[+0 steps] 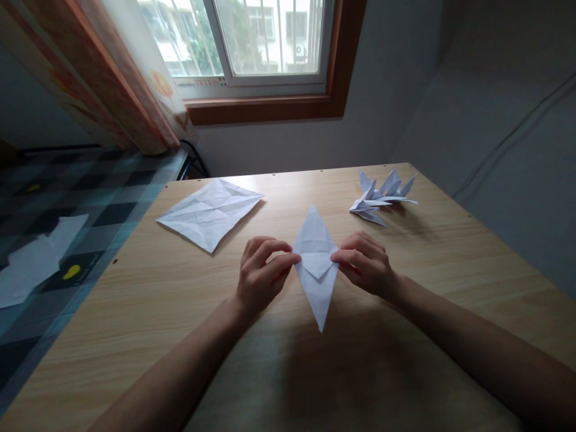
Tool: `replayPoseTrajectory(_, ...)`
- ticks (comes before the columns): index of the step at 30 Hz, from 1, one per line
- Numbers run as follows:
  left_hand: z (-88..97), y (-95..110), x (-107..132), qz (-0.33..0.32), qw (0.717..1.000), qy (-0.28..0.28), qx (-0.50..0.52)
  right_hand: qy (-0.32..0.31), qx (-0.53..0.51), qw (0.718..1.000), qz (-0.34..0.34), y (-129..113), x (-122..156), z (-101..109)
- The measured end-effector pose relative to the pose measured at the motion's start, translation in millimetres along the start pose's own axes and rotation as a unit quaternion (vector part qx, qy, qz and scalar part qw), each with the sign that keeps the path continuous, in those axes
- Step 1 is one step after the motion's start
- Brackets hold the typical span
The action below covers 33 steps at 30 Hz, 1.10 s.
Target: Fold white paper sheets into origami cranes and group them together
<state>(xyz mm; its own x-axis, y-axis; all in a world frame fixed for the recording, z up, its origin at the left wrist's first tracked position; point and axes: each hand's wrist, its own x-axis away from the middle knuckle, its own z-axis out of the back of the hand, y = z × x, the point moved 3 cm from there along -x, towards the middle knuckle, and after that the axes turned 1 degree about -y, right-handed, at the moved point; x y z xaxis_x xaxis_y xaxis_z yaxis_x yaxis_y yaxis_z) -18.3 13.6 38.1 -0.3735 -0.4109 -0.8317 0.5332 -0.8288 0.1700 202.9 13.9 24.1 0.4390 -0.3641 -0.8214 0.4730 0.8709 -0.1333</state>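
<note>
A white folded paper diamond (pixel 315 237) is held up between my two hands over the wooden table. Thumb and fingers of my left hand (pixel 265 270) pinch its left corner. On the opposite side, my right hand (pixel 365 261) pinches the right corner the same way. The diamond's long points aim away from me and toward me, and a small triangular flap lies across its middle. Beyond my left hand, a creased sheet of paper (pixel 209 213) lies on the table. Several folded paper cranes (pixel 382 195) sit in a cluster past my right hand.
The light wooden table (pixel 202 336) stands before a wall with a barred window (pixel 270 42). To the left are an orange curtain (pixel 99 78) and a checkered cloth (pixel 148 162) with torn-looking white paper (pixel 36 264) on it. A cable (pixel 508 138) runs along the right wall.
</note>
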Motion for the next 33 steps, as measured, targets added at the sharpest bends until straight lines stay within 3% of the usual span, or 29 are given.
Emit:
replayPoseTrajectory(4,-17.9,-12,11,0.023,0.984,-0.177,-0.027,-0.154,0.028,0.986,-0.051,14,8,-16)
replayPoseTrajectory(8,-25.9,-13,16,0.049,0.967,-0.248,-0.005,-0.240,-0.020,0.958,-0.156,15,10,-22)
replayPoseTrajectory(13,-27.4,-15,15,0.090,0.964,-0.249,-0.024,-0.223,-0.022,0.939,-0.263,11,6,-26)
replayPoseTrajectory(20,-29.0,-24,16,0.169,0.949,-0.252,-0.086,-0.211,0.062,0.912,-0.347,16,12,-33)
replayPoseTrajectory(29,-28.4,-28,18,0.184,0.957,-0.214,-0.068,-0.187,0.024,0.913,-0.362,19,16,-31)
replayPoseTrajectory(33,-26.3,-24,18,0.152,0.968,-0.185,-0.069,-0.176,-0.018,0.922,-0.345,20,17,-30)
